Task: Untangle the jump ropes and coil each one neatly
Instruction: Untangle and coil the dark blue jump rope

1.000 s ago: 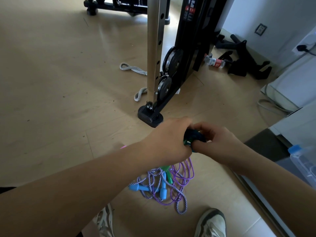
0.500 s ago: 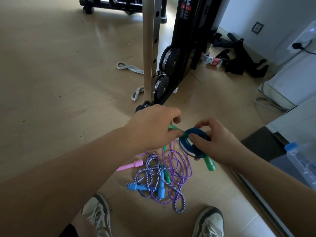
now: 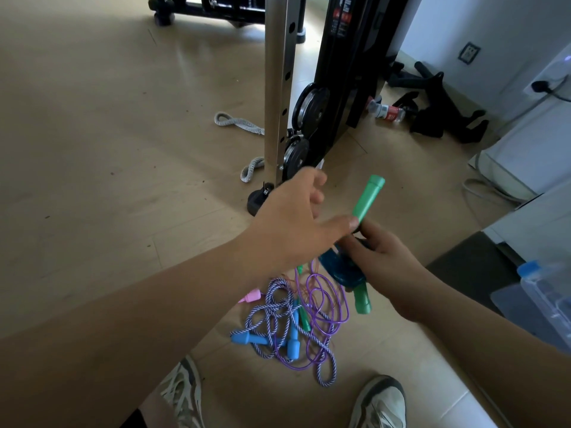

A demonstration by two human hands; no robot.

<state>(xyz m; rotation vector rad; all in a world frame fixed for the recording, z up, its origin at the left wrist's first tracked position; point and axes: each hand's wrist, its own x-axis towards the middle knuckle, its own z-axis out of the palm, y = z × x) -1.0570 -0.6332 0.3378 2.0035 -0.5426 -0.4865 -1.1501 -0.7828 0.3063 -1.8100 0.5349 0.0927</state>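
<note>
One pale wooden floor [image 3: 108, 149] carries everything here. A black gym machine [image 3: 349, 72] with a steel upright [image 3: 279, 88] stands at the floor's far edge, near the middle. A clear plastic box [image 3: 543, 301] sits at the right edge.

Both bare forearms reach in from the near edge, and the hands meet above the middle of the floor. The right hand [image 3: 392, 267] has its fingers curled round the blue jump rope [image 3: 343, 270], which is wound into a tight flat coil held clear of the floor. The left hand [image 3: 296, 217] is just beside it, with the fingers loosely bent and the thumb stretched out to the lower end of the upper green handle [image 3: 369, 197]. That handle tilts up and away. Whether the left hand pinches the handle or only touches it cannot be told. The lower green handle [image 3: 361, 299] hangs below the right hand.

Two grey shoes, one on the left [image 3: 182, 393] and one on the right [image 3: 380, 403], stand at the near edge. Between the shoes and the hands, the tangle [image 3: 296, 322] lies on the floor. In it a purple-and-white braided rope [image 3: 272, 304] with light blue handles [image 3: 247, 338] loops through a thin purple rope [image 3: 327, 301]. A pink handle [image 3: 251, 295] pokes out on the tangle's left side.

A grey cord [image 3: 234, 120] lies just left of the upright. A small bottle [image 3: 386, 110] lies toward the far right corner.
</note>
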